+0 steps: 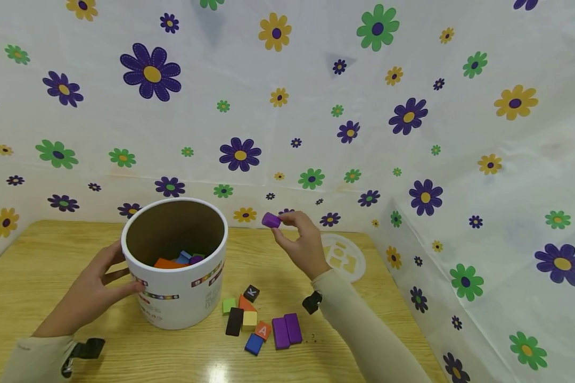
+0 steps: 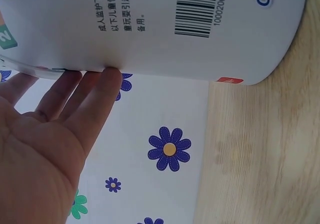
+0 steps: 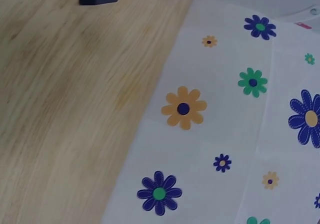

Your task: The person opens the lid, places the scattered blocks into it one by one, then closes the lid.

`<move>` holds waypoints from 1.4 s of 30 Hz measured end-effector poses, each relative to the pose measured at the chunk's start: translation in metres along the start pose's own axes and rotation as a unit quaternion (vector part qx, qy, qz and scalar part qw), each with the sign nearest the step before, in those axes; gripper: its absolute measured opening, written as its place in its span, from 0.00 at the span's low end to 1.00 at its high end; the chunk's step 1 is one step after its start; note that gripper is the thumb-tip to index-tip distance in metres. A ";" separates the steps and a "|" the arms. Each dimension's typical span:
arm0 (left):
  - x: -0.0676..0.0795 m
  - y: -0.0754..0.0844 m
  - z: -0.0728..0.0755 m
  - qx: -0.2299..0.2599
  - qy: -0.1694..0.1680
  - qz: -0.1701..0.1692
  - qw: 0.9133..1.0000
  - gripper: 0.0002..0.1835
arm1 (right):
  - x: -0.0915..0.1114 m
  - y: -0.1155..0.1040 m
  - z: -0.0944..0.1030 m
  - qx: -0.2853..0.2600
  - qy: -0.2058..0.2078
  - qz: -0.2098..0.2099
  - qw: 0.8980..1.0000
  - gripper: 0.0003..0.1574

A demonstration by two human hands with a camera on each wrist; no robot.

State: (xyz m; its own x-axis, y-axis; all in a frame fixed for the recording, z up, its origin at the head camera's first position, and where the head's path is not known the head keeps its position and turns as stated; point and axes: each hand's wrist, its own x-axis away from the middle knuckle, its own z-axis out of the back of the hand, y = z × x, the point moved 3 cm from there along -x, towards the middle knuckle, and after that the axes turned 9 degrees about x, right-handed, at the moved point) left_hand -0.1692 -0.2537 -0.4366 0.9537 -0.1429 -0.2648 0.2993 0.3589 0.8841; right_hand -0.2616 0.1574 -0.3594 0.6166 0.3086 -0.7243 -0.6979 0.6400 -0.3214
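A white bucket [image 1: 172, 306] stands on the table with a mix of colored blocks [image 1: 177, 263] inside. My left hand [image 1: 93, 284] is spread along its left side, thumb on the front; the left wrist view shows nearly straight fingertips [image 2: 111, 79] touching the wall. Right of the bucket, above the table, my right hand [image 1: 303, 243] pinches a small purple block [image 1: 270, 220] between thumb and fingertips. The right wrist view does not show this hand or its block. Two purple rectangular blocks [image 1: 287, 331] lie side by side below the right hand.
Between bucket and right forearm lies a loose group: a black K block [image 1: 251, 293], an orange A block [image 1: 263, 331], a blue block [image 1: 254, 344], a green block [image 1: 229, 305] and others. A white cut-out disc [image 1: 352, 259] lies behind the right wrist. Flower-printed sheets border the table.
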 end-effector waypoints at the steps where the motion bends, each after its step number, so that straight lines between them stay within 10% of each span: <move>1: 0.000 0.000 0.000 0.000 0.000 0.001 1.000 0.55 | -0.002 -0.003 -0.001 0.002 -0.001 0.005 1.000 0.16; 42: -0.001 0.000 0.001 -0.002 -0.003 0.014 1.000 0.55 | -0.060 -0.102 -0.055 -0.029 -0.133 0.118 0.984 0.16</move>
State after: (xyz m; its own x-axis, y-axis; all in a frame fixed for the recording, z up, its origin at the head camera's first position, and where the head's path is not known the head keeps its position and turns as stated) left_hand -0.1700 -0.2549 -0.4359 0.9615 -0.1375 -0.2378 0.2724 0.3657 0.8900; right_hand -0.2476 0.0347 -0.3164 0.5034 0.6216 -0.6002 -0.8476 0.4902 -0.2033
